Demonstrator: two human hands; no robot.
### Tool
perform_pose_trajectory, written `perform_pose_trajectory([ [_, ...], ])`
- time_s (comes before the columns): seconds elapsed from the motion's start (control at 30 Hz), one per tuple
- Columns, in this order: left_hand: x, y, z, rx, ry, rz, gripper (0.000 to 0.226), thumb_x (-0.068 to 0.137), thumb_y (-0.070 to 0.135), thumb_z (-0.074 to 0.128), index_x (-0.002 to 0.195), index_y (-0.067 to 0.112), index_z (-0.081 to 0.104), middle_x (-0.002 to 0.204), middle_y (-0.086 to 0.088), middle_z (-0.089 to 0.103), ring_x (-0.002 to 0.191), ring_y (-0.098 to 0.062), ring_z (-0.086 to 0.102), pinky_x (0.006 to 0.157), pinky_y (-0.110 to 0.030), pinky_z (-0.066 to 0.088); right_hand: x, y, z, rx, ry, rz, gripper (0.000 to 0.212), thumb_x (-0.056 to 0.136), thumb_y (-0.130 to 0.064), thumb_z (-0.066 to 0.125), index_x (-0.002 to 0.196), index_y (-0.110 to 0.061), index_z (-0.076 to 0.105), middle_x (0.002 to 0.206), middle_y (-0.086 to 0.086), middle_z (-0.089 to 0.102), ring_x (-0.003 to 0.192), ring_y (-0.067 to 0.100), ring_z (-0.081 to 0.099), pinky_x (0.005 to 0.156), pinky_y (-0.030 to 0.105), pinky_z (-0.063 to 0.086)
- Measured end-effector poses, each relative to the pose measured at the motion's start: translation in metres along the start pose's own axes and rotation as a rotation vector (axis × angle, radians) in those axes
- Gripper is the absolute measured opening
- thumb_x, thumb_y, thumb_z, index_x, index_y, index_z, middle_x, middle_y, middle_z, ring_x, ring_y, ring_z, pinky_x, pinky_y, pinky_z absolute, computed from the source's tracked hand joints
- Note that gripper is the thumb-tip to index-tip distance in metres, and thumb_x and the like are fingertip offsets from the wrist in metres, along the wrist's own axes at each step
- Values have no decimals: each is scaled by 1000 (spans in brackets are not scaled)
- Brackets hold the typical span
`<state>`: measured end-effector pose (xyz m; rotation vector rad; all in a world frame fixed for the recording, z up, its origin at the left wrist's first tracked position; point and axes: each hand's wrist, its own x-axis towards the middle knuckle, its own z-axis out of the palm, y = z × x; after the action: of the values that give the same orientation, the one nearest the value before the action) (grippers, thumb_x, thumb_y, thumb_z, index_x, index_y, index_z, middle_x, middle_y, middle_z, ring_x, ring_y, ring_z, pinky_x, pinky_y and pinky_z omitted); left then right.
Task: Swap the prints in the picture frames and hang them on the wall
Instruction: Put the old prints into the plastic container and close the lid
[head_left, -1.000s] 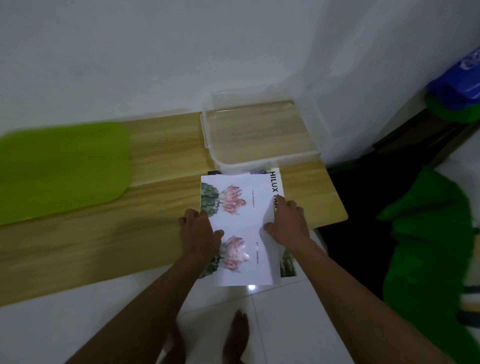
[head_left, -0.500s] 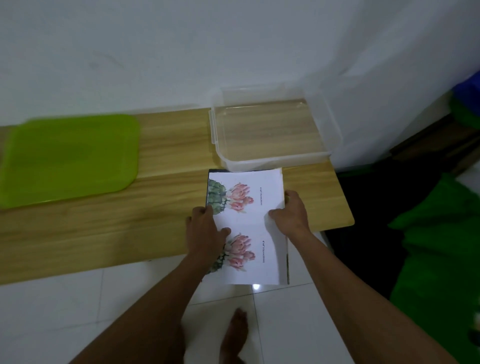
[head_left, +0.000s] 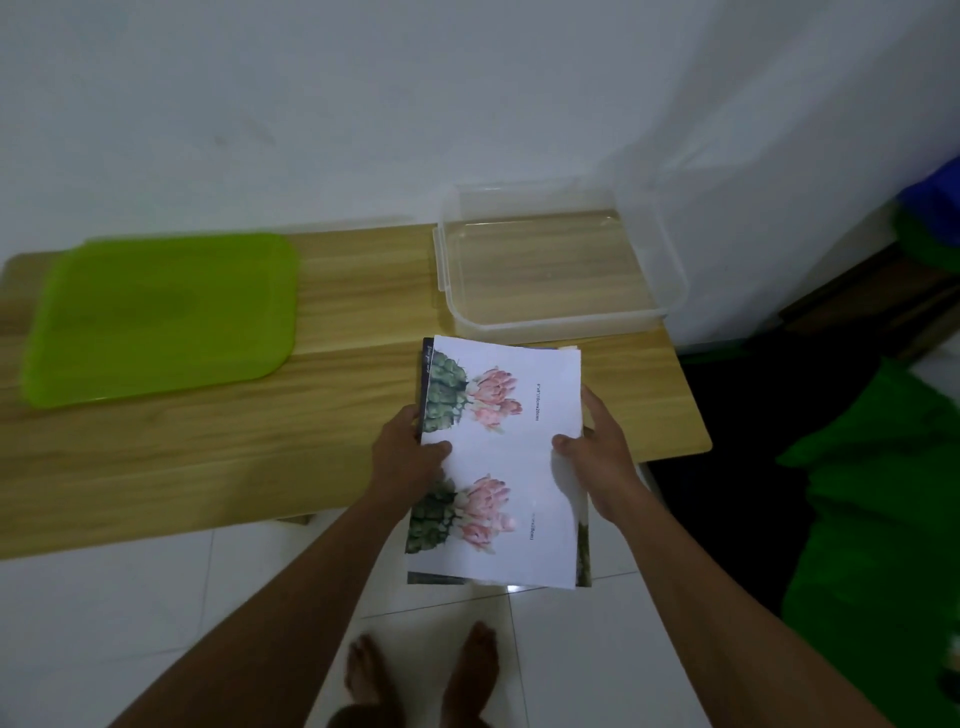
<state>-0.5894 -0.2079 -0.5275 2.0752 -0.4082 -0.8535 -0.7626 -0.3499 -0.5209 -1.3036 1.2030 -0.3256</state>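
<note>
While both hands hold it from either side, the stack of prints (head_left: 506, 452) lies at the near right part of the wooden table (head_left: 208, 467), its far half over the tabletop and its near half hanging out over the white tiled floor (head_left: 130, 597). Left hand (head_left: 408, 460) pinches the left edge, thumb curled on top of the white sheet; its other fingers are hidden beneath. Right hand (head_left: 600, 454) clamps the right edge, thumb on top and fingers together along the side. Top sheet shows two cactus pictures with pink blooms, and darker prints peek out underneath at the left and near edges. Just beyond the stack sits a clear plastic container (head_left: 670, 291) against the white wall (head_left: 363, 104). Far left on the table, a green tray (head_left: 161, 317). Bare feet (head_left: 467, 670) down below, green fabric (head_left: 872, 493) off right.
</note>
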Motion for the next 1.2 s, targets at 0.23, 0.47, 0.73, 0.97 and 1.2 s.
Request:
perform_pose_trajectory([
  [0.23, -21, 16, -34, -162, -130, 162, 83, 78, -4, 72, 142, 36, 37, 105, 8, 65, 85, -9, 62, 77, -25, 52, -34, -8, 1, 4, 50, -55, 70, 90, 7, 56, 129, -51, 45, 111, -19, 66, 99, 3, 63, 79, 24, 51],
  [0.47, -42, 63, -71, -240, -178, 283, 82, 83, -6, 67, 149, 26, 32, 122, 18, 52, 85, 11, 52, 70, -5, 48, -66, -61, -4, -7, 96, -176, 64, 90, -3, 62, 132, -47, 42, 111, -3, 67, 97, 11, 65, 70, 25, 51],
  [0.73, -27, 129, -74, -296, -135, 330, 74, 79, -9, 66, 136, 33, 44, 95, 9, 61, 76, -16, 65, 54, -29, 54, -50, -141, -27, -80, 69, -319, 81, 88, 6, 58, 150, -38, 33, 131, -17, 54, 102, 2, 59, 89, 28, 51],
  [0.97, 28, 156, -41, -290, -84, 217, 82, 75, -7, 73, 145, 20, 39, 109, -6, 61, 85, -21, 67, 68, -39, 60, 48, -196, -64, -260, -23, -354, 83, 80, 5, 60, 148, -38, 39, 142, -1, 55, 126, 22, 55, 105, 41, 46],
  [1.2, 87, 140, -15, 350, -39, 297, 111, 53, 50, 86, 148, 23, 34, 140, -5, 46, 127, -22, 44, 96, -31, 41, 186, -270, -91, -718, -289, -459, 85, 82, 13, 62, 152, -25, 34, 155, -8, 34, 139, 14, 38, 106, 17, 31],
])
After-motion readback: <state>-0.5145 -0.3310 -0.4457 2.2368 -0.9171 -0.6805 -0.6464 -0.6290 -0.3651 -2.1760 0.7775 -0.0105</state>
